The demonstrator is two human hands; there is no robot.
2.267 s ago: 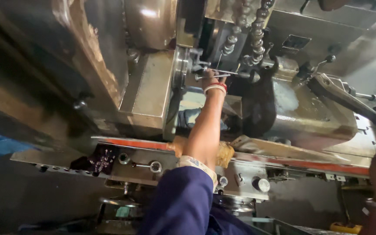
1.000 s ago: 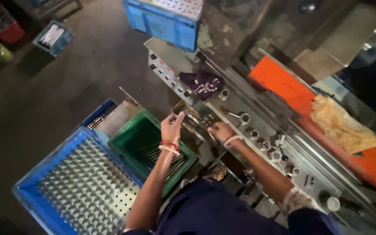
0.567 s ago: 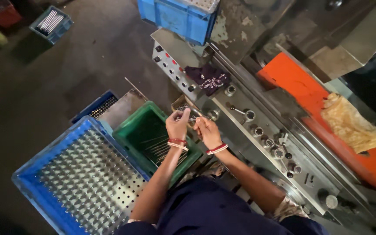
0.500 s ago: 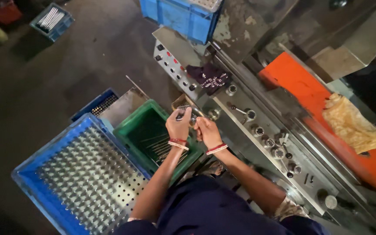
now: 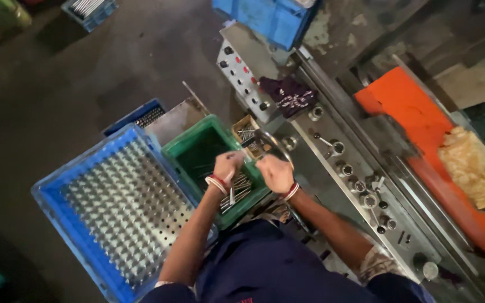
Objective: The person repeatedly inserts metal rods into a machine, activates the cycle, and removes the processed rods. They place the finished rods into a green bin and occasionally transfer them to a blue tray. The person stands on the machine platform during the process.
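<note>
**Green bin under both hands, small metal part held above it**

Green plastic bin [image 5: 197, 154] sits between the blue tray and the machine panel; loose metal rods [image 5: 237, 191] lie in its near corner. Left hand [image 5: 227, 167] and right hand [image 5: 275, 173] are both closed, fingers pinched toward each other over the bin's right edge. They seem to grip a small metal piece [image 5: 252, 158] between them, but it's blurred and I can't tell its shape.

Blue tray [image 5: 94, 224] to the left: perforated insert, rows of upright metal pins filling most holes. Small open box [image 5: 247, 133] just beyond the hands holds small metal parts. Grey control panel [image 5: 341, 179] on the right carries knobs and buttons; a dark cloth [image 5: 288, 96] lies on it. Another blue crate [image 5: 270, 19] stands at the top.
</note>
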